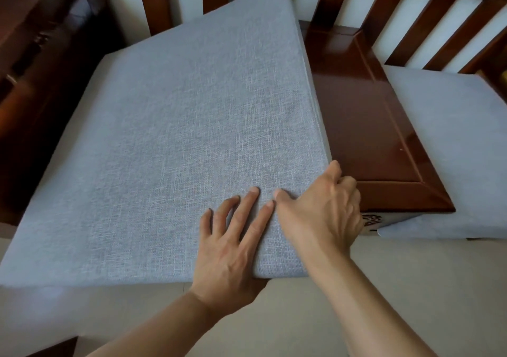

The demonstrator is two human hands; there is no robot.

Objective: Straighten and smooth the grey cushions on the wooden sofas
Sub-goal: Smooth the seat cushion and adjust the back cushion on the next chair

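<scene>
grey cushion (175, 137) skewed, far corner toward sofa back | my left hand (233, 249) fingers flat on top, thumb underneath | my right hand (323, 214) gripping its near-right corner

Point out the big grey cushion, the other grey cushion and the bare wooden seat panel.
big grey cushion (178, 126): head view, middle of its top face.
other grey cushion (455, 148): head view, its top face at right.
wooden seat panel (359, 126): head view, glossy flat centre between the cushions.

There were two grey cushions, a big one (170, 126) and another (450, 142), and two hands, left (233, 247) and right (323, 214)
</scene>
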